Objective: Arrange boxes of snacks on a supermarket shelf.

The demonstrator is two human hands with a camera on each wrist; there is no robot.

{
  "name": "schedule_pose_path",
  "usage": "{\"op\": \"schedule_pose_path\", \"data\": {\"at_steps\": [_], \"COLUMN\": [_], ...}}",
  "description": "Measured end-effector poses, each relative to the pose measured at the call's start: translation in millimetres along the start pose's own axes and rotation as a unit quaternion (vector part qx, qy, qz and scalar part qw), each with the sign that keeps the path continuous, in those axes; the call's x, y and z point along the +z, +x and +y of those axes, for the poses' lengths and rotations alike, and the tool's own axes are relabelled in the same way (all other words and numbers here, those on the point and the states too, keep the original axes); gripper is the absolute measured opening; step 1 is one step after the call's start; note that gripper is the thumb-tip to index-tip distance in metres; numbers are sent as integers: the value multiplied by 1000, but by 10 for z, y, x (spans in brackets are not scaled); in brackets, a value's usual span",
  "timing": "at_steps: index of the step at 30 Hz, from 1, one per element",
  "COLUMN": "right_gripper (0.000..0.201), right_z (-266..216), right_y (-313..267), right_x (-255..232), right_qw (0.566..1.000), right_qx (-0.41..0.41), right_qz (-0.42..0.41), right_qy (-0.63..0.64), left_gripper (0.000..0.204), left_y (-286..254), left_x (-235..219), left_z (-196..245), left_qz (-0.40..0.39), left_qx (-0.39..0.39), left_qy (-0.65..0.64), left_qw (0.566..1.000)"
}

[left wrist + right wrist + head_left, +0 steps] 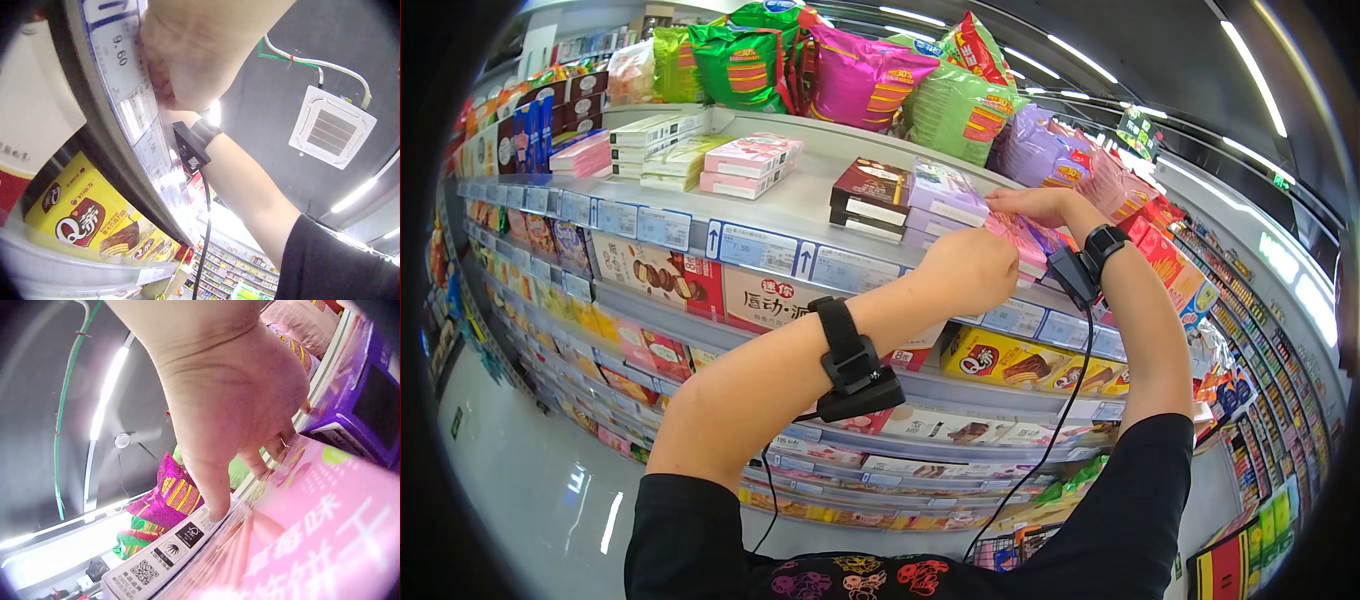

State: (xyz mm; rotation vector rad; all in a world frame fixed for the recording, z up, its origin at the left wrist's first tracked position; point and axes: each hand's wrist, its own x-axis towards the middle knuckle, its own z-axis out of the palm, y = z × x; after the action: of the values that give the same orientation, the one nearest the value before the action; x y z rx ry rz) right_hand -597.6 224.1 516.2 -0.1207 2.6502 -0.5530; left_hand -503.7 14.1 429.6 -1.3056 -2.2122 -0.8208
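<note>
In the head view my right hand (1037, 204) reaches over pink boxes (1022, 238) at the right part of the top shelf. Its spread fingers (255, 464) touch the long edge of a pink box (300, 519) beside a white-sided box (175, 553), seen from the right wrist. My left hand (982, 268) is at the shelf's front edge, by the pink boxes, back of the hand to the camera. From the left wrist, that hand (194, 53) is against the price-label strip (128, 81); its fingertips are hidden, and what they touch cannot be told.
Lilac boxes (945, 192) and dark brown boxes (870, 190) stand left of the hands. Large snack bags (865, 75) line the back. A purple box (369, 400) lies beyond the pink one. Yellow boxes (1000, 360) sit one shelf down. A cable (1065, 400) hangs from the right wrist.
</note>
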Motion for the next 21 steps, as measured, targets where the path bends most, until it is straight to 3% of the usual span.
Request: {"op": "schedule_pose_path", "data": {"at_steps": [14,21], "right_gripper": [72,66], "right_z": [-63,-11], "right_y": [-112,-411], "right_x": [32,93], "right_qw": [1000,996], "right_qx": [-5,-43], "right_qz": [-15,58], "right_qy": [-24,-58], "left_gripper": [22,22], "left_y": [-5,14], "left_x": [22,34], "left_z": [1,-16], "left_qz": [30,25], "left_qx": [23,23], "left_qy": [22,38], "left_qw": [999,999]}}
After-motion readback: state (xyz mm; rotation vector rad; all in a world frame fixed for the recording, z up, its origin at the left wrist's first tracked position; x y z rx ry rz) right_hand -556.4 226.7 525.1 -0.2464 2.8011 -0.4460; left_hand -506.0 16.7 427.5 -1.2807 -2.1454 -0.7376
